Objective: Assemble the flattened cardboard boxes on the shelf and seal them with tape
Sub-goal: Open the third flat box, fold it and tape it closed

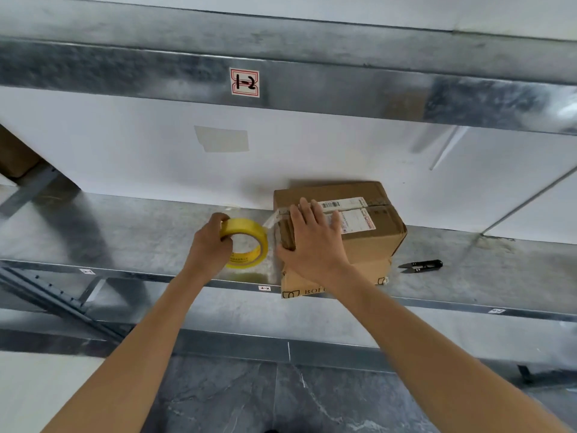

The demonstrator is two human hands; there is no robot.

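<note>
An assembled brown cardboard box [371, 242] with a white shipping label stands on the metal shelf [131, 232]. It rests on a flattened cardboard piece [299, 284] at the shelf's front edge. My right hand [312, 239] presses flat on the box's top left, fingers straight. My left hand [212, 242] grips a yellow roll of tape [249, 245] just left of the box. A clear strip of tape runs from the roll up to the box's top edge.
Small black snips [420, 266] lie on the shelf to the right of the box. A white wall stands behind the shelf. An upper metal beam carries a label reading 1-2 [245, 82]. Another brown box [14, 157] shows at far left.
</note>
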